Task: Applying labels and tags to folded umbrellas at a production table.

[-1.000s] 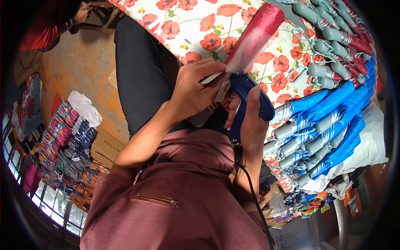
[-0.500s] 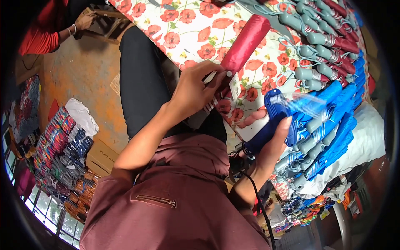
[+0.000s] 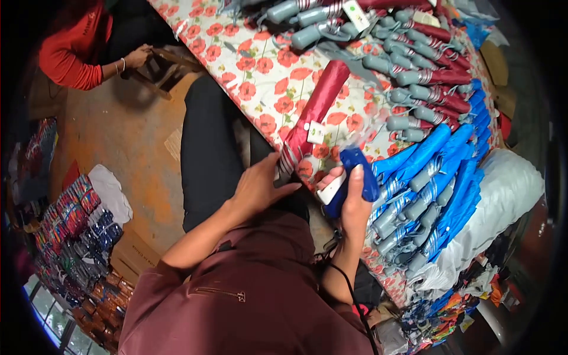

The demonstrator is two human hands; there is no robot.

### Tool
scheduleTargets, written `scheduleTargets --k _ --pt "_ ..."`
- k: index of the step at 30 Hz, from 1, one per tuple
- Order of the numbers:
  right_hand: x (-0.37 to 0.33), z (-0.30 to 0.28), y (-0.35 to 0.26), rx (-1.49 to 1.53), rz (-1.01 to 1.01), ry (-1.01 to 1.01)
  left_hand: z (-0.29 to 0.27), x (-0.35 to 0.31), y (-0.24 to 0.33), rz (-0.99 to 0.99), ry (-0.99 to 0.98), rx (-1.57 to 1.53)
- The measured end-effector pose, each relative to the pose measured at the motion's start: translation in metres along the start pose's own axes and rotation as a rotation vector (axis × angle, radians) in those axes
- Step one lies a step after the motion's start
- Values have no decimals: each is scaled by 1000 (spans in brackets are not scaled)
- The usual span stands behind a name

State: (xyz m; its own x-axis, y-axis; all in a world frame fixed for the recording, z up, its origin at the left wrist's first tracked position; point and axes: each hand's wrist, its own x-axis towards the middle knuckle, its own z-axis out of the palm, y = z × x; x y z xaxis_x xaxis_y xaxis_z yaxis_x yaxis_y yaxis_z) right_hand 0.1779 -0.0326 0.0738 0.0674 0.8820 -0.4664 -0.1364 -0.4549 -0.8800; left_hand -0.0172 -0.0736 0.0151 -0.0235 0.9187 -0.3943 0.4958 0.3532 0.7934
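A folded red umbrella point(image 3: 322, 97) lies slantwise on the flowered tablecloth, its handle end toward me. A small white tag point(image 3: 316, 133) hangs at its middle. My left hand point(image 3: 257, 186) is at the handle end, fingers curled about it and thumb standing off to the right. To the right, my right hand point(image 3: 354, 204) grips a blue tagging gun point(image 3: 362, 177), thumb along its top. White tags point(image 3: 331, 189) are pinched in the same hand's fingers. Something clear and blurred shows at the gun's front.
Folded red umbrellas with grey handles point(image 3: 426, 77) lie in rows at the far right. Blue ones point(image 3: 426, 160) are piled beside my right hand, next to a white plastic sack point(image 3: 509, 183). A person in red point(image 3: 74, 56) sits at far left. Bundled umbrellas point(image 3: 71, 207) stand on the floor.
The tag now hangs on the red umbrella, and my left hand has slid down to its handle end. My right hand with the tagging gun has moved left. The view has shifted.
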Motion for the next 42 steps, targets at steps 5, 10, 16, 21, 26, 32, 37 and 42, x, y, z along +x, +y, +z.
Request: scheduleTargets --k 5,10,16,21,26,32,37,42 --pt "-2 0 8 -193 -219 -34 -7 1 -12 323 236 -13" --pt "-8 -3 0 -193 -140 -46 -47 5 8 491 356 64" --pt "-12 -2 -4 -245 -203 -61 -116 58 30 667 486 81" --pt "-11 -4 0 -268 -195 -66 -219 139 114 901 754 506" --pt "-17 1 5 -237 -169 -39 -231 151 156 876 1055 266" --pt "-14 6 23 -259 -190 11 -132 119 37 -24 17 -823" --pt "-13 4 23 -336 77 167 -50 73 -5 -247 -124 -1074" --pt "-16 30 16 -159 -313 28 -10 38 -43 -100 -108 -458"
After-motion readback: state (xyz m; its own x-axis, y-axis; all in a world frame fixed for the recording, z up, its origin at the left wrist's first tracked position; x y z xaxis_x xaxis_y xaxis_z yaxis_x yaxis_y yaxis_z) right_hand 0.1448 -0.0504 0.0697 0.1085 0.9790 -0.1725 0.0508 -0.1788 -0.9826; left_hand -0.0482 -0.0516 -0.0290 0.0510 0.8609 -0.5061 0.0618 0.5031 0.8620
